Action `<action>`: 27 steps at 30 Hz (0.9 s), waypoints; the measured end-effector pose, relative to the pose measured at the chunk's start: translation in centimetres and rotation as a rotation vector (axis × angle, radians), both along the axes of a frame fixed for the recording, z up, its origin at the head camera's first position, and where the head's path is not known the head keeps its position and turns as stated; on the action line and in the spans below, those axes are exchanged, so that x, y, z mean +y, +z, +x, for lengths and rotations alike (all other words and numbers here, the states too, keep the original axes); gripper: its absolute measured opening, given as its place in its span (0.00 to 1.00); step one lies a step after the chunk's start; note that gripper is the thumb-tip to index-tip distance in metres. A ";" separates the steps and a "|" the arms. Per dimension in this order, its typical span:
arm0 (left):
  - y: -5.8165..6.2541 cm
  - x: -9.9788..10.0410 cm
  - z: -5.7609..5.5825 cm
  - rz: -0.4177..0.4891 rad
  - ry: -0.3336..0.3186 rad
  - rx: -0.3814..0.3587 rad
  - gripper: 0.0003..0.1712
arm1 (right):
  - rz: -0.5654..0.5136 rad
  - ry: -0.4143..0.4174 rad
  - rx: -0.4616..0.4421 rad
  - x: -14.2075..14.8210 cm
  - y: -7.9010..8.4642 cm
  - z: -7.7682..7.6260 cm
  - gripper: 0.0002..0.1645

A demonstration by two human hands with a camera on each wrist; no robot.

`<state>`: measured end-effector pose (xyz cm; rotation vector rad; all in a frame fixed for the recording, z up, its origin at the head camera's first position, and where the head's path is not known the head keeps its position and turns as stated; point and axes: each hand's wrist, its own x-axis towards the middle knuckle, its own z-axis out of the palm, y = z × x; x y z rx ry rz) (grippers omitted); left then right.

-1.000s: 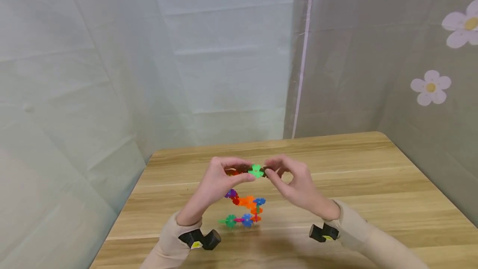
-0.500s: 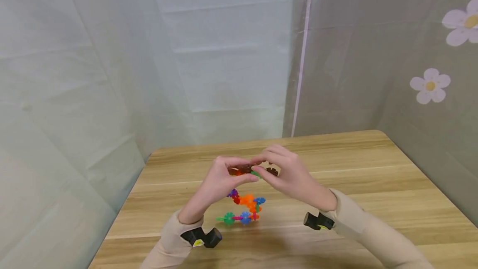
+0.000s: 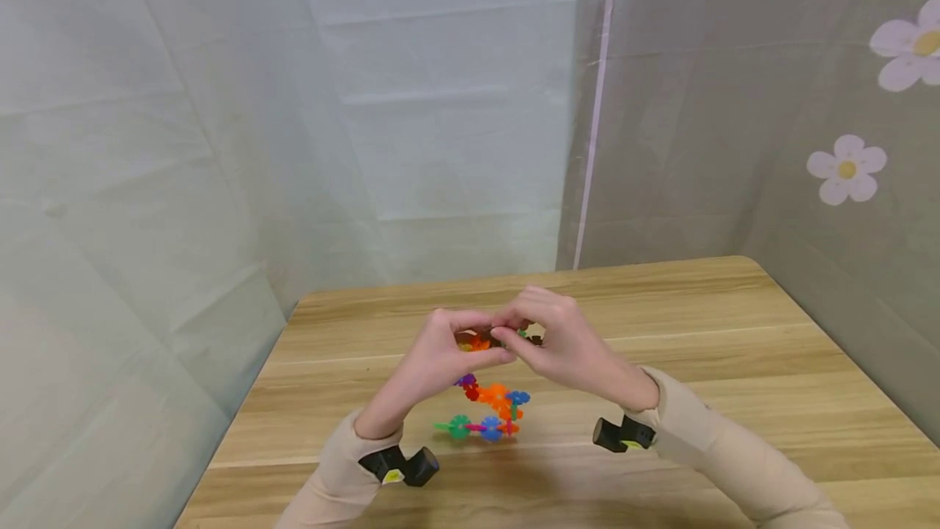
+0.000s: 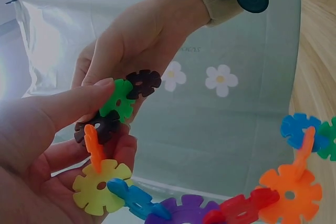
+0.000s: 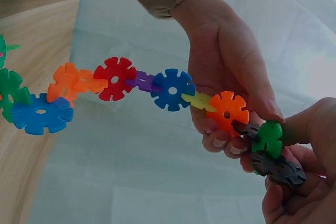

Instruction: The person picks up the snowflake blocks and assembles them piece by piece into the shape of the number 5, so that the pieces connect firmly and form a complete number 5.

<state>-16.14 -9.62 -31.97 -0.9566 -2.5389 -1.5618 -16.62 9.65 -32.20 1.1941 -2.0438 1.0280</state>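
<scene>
A colourful chain of plastic snowflake interlocking discs hangs from the left hand [image 3: 433, 362]. That hand pinches the chain near its upper end, where a black disc [image 4: 100, 127] joins an orange one [image 5: 227, 111]. Against its fingertips, the right hand [image 3: 565, 341] grips the green disc [image 5: 269, 140], thumb on top. Beyond the green disc sits another dark disc [image 4: 144, 83], at the chain's end. Yellow [image 4: 102, 187], blue [image 5: 173, 90], purple [image 4: 186, 211] and red discs [image 5: 114, 78] follow downward. From the head, the fingers cover most of the joined pieces.
Below the hands, the lower chain, with an orange disc [image 3: 498, 395] and a blue disc [image 3: 490, 428], hangs close over the wooden table [image 3: 698, 366]. Pale curtains [image 3: 455, 121] stand behind and beside the table. Each wrist wears a black camera [image 3: 400, 466].
The right hand has moved left to meet the left hand and now covers most of the green disc, which earlier showed between them. The hanging chain has shifted slightly right since half a second ago.
</scene>
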 end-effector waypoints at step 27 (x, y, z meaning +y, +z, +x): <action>-1.7 -1.3 0.5 0.244 0.187 0.016 0.25 | -0.080 -0.026 -0.010 0.3 -1.1 -0.6 0.07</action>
